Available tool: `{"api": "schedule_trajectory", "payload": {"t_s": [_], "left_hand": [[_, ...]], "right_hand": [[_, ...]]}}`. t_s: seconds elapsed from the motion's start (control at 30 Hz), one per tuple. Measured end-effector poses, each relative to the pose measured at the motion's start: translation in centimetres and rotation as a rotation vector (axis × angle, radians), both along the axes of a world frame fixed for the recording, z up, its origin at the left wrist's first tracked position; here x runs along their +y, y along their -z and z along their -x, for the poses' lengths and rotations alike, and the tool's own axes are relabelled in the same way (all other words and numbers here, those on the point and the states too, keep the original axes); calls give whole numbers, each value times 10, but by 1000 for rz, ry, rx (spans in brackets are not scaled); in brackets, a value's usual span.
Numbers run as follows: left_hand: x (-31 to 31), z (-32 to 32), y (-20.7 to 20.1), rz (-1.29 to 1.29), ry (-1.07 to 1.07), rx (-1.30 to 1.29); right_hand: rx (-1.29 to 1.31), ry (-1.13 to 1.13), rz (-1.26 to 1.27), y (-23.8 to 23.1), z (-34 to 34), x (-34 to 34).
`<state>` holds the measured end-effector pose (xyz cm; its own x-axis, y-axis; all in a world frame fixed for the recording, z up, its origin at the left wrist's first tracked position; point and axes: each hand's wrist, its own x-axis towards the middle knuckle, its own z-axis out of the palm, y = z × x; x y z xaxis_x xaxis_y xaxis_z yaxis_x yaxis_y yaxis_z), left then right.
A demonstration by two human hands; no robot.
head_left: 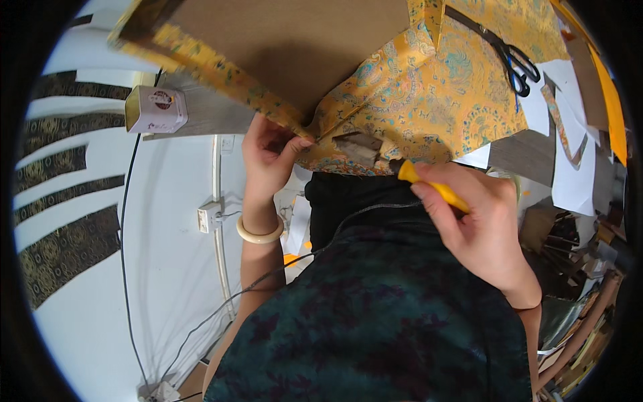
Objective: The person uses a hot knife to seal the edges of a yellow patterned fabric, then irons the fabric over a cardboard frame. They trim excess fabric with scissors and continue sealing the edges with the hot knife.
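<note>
My left hand [271, 151], with a cream bangle at the wrist, grips the near corner of a shallow brown board tray [274, 43], thumb on its fabric-covered edge. Yellow patterned brocade [469, 94] covers the tray's rim and spreads out to the right under it. My right hand [472, 211] is wrapped round the yellow handle of a small corded iron [362, 149]. The iron's flat, pointed metal head lies over the brocade, just right of my left fingers; whether it presses on the cloth I cannot tell.
Black-handled scissors [502, 50] lie on the brocade at the far right, near white paper sheets [569, 134]. A pale tin [157, 108] stands on the grey table [211, 104] at left. A cord [268, 275] crosses my lap toward the lower left. Patterned dark strips [74, 248] hang on the wall.
</note>
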<state>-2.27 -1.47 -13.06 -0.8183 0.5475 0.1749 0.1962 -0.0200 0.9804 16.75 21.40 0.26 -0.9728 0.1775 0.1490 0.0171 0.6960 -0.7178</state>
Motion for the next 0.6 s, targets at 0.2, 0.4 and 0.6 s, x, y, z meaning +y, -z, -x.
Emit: {"api": "schedule_trajectory", "payload": {"t_s": [0.2, 0.4, 0.6], "left_hand": [[-2, -8, 2, -74, 23, 20], [0, -13, -1, -51, -31, 7], [1, -16, -1, -61, -33, 3]], "right_hand": [[1, -10, -72, 20, 11, -6], [-24, -62, -85, 25, 19, -6], [-52, -65, -67, 27, 20, -9]]}}
